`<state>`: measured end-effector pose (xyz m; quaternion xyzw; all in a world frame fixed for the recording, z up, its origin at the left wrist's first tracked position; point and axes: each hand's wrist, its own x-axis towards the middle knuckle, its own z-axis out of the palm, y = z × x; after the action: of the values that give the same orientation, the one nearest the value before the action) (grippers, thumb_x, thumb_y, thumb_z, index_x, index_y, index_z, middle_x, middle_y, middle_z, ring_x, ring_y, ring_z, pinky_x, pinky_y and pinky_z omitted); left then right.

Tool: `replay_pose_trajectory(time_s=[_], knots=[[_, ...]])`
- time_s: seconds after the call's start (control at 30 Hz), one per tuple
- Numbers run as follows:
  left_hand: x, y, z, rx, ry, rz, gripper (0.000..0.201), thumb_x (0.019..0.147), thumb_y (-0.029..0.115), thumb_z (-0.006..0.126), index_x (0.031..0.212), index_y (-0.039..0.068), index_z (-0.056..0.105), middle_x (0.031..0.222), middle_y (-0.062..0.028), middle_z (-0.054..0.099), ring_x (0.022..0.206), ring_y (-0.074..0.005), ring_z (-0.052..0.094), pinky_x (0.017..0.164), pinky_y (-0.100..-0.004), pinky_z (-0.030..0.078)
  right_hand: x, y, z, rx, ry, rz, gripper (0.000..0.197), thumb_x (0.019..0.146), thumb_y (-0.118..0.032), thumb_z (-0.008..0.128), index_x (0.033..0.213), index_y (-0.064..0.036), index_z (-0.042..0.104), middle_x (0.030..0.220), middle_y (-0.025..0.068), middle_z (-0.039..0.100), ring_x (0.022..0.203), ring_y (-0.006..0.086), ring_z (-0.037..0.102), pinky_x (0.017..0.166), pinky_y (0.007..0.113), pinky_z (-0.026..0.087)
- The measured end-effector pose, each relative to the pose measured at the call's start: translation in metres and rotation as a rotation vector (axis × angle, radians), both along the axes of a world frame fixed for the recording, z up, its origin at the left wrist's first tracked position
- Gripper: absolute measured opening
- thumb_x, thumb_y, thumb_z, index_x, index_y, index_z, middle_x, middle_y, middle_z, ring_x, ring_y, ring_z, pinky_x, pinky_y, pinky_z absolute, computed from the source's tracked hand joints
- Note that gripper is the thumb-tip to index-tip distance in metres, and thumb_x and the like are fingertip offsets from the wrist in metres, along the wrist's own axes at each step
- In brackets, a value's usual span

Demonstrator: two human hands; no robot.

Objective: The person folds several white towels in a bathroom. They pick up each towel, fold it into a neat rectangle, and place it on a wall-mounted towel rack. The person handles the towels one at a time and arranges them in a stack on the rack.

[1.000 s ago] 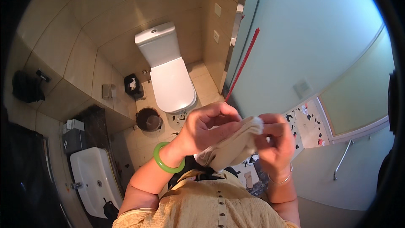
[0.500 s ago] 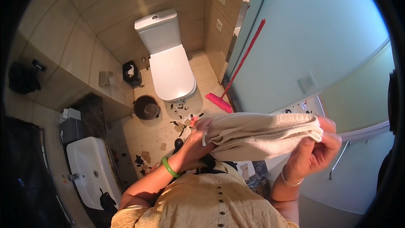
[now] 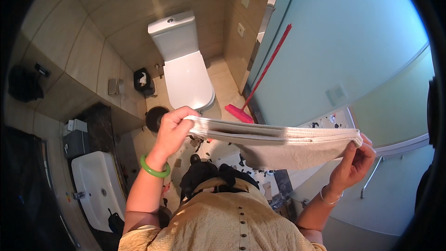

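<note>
A folded off-white towel (image 3: pixel 278 146) is stretched taut between my two hands, in front of my body above the floor. At its left end, my left hand (image 3: pixel 175 128) grips a top corner with closed fingers; a green bangle circles that wrist. My right hand (image 3: pixel 353 160) pinches the opposite corner, with a thin silver bracelet on the wrist. The towel's layers lie along the upper edge, and its lower part hangs loose. Part of the floor behind it is hidden.
A white toilet (image 3: pixel 188 76) stands ahead, with a small black bin (image 3: pixel 144 82) and a dark bucket (image 3: pixel 155 117) to its left. A red broom (image 3: pixel 267 74) leans against the frosted glass panel (image 3: pixel 353 42). Scraps (image 3: pixel 195 142) litter the floor. A white sink (image 3: pixel 100 190) is at left.
My left hand has moved left and up, pulling the bunched towel out into a long, taut strip. My right hand has stayed near its place at the other end.
</note>
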<state>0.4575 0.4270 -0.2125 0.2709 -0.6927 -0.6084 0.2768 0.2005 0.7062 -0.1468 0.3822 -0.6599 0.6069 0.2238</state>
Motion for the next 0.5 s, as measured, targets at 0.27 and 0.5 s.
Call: replay_pose_trajectory(time_s=[0.27,0.5], knots=[[0.031,0.001,0.061,0.175,0.571,-0.792,0.027,0.074,0.014,0.052,0.075,-0.012,0.059,0.077,-0.0214,0.061,0.054,-0.0226,0.055,0.049,-0.0295,0.042,0.026,0.077,0.026,-0.068,0.012,-0.082,0.030,0.084,-0.023,0.066,0.081,-0.0082,0.040,0.080,0.0067,0.047,0.072,0.0134,0.044,0.066,0.026,0.039],[0.015,0.025,0.051,0.657,0.816,-0.987,0.029,0.083,0.017,0.045,0.078,-0.011,0.055,0.075,-0.0185,0.055,0.056,-0.0210,0.050,0.051,-0.0333,0.040,0.042,0.042,0.041,-0.195,-0.024,-0.109,0.022,0.088,-0.015,0.059,0.084,-0.0067,0.040,0.079,0.0083,0.048,0.073,0.0136,0.042,0.069,0.029,0.041]])
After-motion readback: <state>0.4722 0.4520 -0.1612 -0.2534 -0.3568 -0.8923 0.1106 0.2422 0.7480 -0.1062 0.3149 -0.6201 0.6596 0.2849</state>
